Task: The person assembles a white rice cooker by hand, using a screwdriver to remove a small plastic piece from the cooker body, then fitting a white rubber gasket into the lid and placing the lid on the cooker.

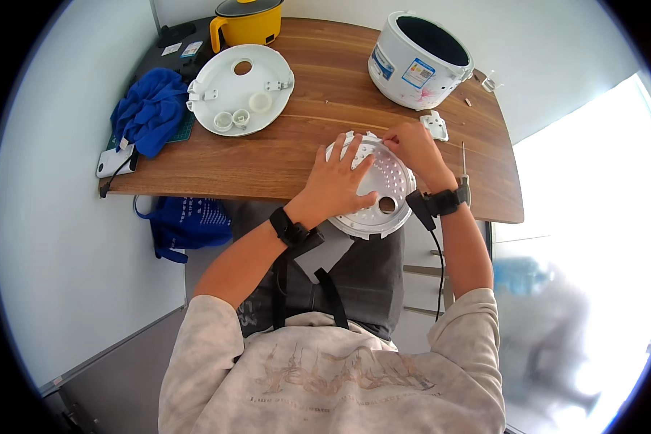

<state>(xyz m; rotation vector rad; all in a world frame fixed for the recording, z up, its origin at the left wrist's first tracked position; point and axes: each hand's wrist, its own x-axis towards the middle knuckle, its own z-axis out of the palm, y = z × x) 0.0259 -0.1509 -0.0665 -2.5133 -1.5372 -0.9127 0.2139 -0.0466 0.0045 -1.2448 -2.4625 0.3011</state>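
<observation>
A round metal rice-cooker lid plate (365, 219) with a dimpled surface, a round hole and a white rim lies at the table's front edge, partly overhanging my lap. My left hand (333, 182) rests on its left side, fingers spread. At the plate's far right rim, my right hand (414, 150) has its fingers curled together; whatever they pinch is hidden. Just beyond that hand is a small white plastic bracket (435, 126). A thin screwdriver (464, 160) lies to the right of my right wrist, its handle partly covered by the wrist.
The white rice-cooker body (401, 72) stands at the back right. A white lid cover (220, 76) holding small round parts lies at the left, near a yellow pot (257, 27) and a crumpled blue cloth (148, 108). Below the table edge hangs a blue bag (192, 220).
</observation>
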